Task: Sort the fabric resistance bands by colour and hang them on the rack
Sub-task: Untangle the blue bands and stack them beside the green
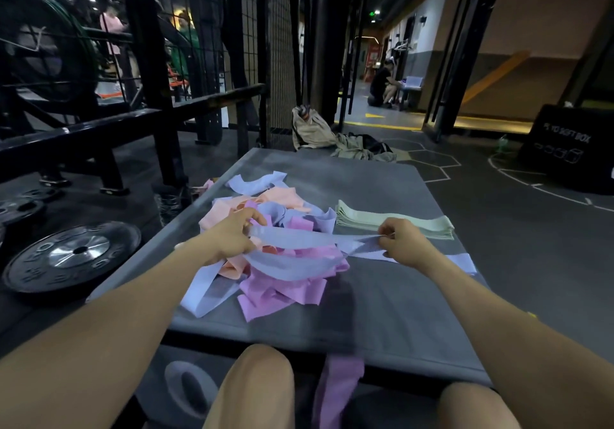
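Over the mat: I see the blue band (299, 242) stretched left to right above the grey mat (382, 302), lifted just clear of the mixed pile (265, 249).
Left hand: my left hand (229, 234) curls its fingers round the band's left end, right over the heap of peach, pink and blue bands.
Right hand: my right hand (400, 240) pinches the band's right end between thumb and fingers, near the green stack (395, 224).
Long axis: the band runs nearly level across the scene, sagging a little in the middle (it is a loop, so two layers show).
Blue pile: a few blue bands (465, 262) lie flat at the right edge of the mat, just right of and nearer than my right hand.
Key relation: that blue pile is on the right hand's side, so I judge the right hand leads and the left end must swing right across the heap.
Risk: the trailing left end may drag pink bands with it.
Rack: the black rack (139, 122) stands far left, well apart; nothing hangs there that I can tell.
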Motion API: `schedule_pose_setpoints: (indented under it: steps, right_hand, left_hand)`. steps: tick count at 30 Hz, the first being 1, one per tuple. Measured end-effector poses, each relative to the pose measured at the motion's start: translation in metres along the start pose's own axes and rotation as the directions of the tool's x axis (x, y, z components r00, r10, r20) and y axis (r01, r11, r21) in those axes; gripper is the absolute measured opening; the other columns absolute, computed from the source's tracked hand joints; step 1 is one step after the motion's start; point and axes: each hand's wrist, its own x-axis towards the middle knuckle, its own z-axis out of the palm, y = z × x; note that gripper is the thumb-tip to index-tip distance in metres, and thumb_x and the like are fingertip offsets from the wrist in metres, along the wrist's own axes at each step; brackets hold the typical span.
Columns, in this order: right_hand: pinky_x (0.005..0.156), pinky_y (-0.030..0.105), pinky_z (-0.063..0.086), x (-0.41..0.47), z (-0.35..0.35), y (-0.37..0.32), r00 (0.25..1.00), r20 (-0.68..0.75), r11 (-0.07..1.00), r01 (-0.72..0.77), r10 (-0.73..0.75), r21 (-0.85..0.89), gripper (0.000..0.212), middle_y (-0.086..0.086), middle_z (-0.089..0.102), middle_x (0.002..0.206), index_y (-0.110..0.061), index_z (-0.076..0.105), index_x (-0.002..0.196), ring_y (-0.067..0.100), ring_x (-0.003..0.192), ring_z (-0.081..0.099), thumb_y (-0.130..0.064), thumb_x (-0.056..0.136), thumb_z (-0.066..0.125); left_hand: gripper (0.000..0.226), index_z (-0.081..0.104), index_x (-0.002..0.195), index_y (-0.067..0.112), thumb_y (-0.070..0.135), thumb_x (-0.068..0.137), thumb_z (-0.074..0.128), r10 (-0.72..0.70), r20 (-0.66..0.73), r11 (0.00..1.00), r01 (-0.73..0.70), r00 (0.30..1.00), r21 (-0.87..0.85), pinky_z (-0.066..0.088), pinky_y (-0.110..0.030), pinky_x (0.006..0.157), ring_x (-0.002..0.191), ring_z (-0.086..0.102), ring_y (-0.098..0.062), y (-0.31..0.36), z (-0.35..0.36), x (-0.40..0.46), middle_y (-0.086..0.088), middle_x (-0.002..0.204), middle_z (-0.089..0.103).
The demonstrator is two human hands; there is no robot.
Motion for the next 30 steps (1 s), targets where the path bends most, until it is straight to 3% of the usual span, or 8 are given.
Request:
schedule_pose_setpoints:
  steps: [5, 9, 12, 16, 19, 23, 26, 30]
  right_hand:
    - [0.054, 0.027, 0.032, -0.009, -0.013, 0.008, 0.999, -0.052, 1.0, -0.012, 0.013, 0.018, 0.014, 0.006, 0.049, 0.068, -0.004, 0.056, 0.074, 0.018, 0.061, 0.039, -0.002, 0.086, 0.049]
    - [0.05, 0.028, 0.023, -0.014, -0.02, 0.015, 0.998, -0.069, 1.0, -0.012, 0.012, 0.0, 0.025, 0.003, 0.035, 0.061, -0.011, 0.039, 0.063, 0.016, 0.058, 0.027, -0.002, 0.086, 0.043]
    - [0.052, 0.029, 0.025, -0.017, -0.024, 0.025, 0.995, -0.098, 1.0, -0.026, 0.027, 0.008, 0.023, 0.004, 0.039, 0.064, -0.008, 0.042, 0.065, 0.017, 0.061, 0.031, -0.002, 0.087, 0.042]
    - [0.059, 0.025, 0.041, -0.021, -0.029, 0.039, 0.989, -0.125, 0.993, -0.069, 0.081, 0.1, 0.012, 0.005, 0.053, 0.074, -0.01, 0.054, 0.09, 0.023, 0.072, 0.048, -0.002, 0.09, 0.046]
    - [0.059, 0.026, 0.039, -0.025, -0.038, 0.047, 0.988, -0.136, 0.994, -0.064, 0.075, 0.084, 0.02, 0.01, 0.058, 0.079, -0.012, 0.058, 0.084, 0.022, 0.071, 0.05, 0.006, 0.085, 0.048]
    - [0.051, 0.023, 0.037, -0.029, -0.049, 0.059, 0.971, -0.172, 0.981, -0.141, 0.163, 0.136, 0.025, 0.011, 0.058, 0.073, -0.012, 0.059, 0.072, 0.02, 0.06, 0.05, 0.01, 0.082, 0.052]
    - [0.055, 0.023, 0.046, -0.036, -0.052, 0.069, 0.954, -0.19, 0.961, -0.195, 0.233, 0.196, 0.023, 0.011, 0.06, 0.073, -0.013, 0.06, 0.068, 0.019, 0.06, 0.056, 0.006, 0.08, 0.058]
    - [0.066, 0.03, 0.051, -0.045, -0.056, 0.082, 0.936, -0.219, 0.95, -0.231, 0.276, 0.21, 0.014, 0.009, 0.062, 0.066, -0.012, 0.065, 0.06, 0.023, 0.068, 0.057, -0.007, 0.073, 0.065]
  left_hand:
    - [0.036, 0.057, 0.08, 0.015, -0.016, 0.081, 0.039, -0.035, -0.021, 0.993, 0.032, 0.999, -0.116, 0.05, -0.027, 0.065, 0.079, 0.05, -0.018, 0.002, 0.004, 0.003, -0.004, 0.092, 0.051]
    - [0.023, 0.055, 0.068, 0.008, -0.006, 0.083, 0.047, -0.173, 0.008, 0.946, 0.169, 0.985, -0.276, 0.056, -0.032, 0.069, 0.06, 0.063, -0.012, 0.008, 0.015, 0.005, -0.003, 0.068, 0.056]
    - [0.011, 0.058, 0.079, 0.007, -0.002, 0.081, 0.05, -0.272, 0.053, 0.853, 0.266, 0.961, -0.449, 0.056, -0.024, 0.056, 0.067, 0.065, -0.016, 0.017, 0.026, 0.006, -0.005, 0.067, 0.062]
    - [0.01, 0.063, 0.088, 0.002, -0.004, 0.082, 0.057, -0.255, 0.092, 0.791, 0.262, 0.963, -0.553, 0.053, -0.023, 0.076, 0.078, 0.06, -0.013, 0.026, 0.039, 0.011, -0.008, 0.087, 0.061]
    - [0.017, 0.065, 0.097, 0.006, 0.009, 0.081, 0.069, -0.213, 0.154, 0.787, 0.263, 0.965, -0.558, 0.047, -0.021, 0.086, 0.084, 0.06, -0.008, 0.035, 0.047, 0.014, -0.004, 0.094, 0.067]
    - [0.025, 0.063, 0.097, 0.016, 0.036, 0.083, 0.067, -0.208, 0.123, 0.721, 0.237, 0.97, -0.651, 0.045, -0.021, 0.08, 0.086, 0.059, -0.009, 0.049, 0.061, 0.024, 0.0, 0.092, 0.063]
    - [0.02, 0.063, 0.105, 0.009, 0.021, 0.089, 0.062, -0.181, 0.075, 0.749, 0.187, 0.981, -0.636, 0.049, -0.028, 0.085, 0.087, 0.06, -0.015, 0.05, 0.073, 0.032, -0.005, 0.095, 0.066]
    - [0.023, 0.064, 0.1, -0.001, -0.011, 0.082, 0.054, -0.169, 0.044, 0.856, 0.168, 0.985, -0.489, 0.047, -0.025, 0.065, 0.081, 0.057, -0.022, 0.046, 0.083, 0.036, -0.011, 0.093, 0.062]
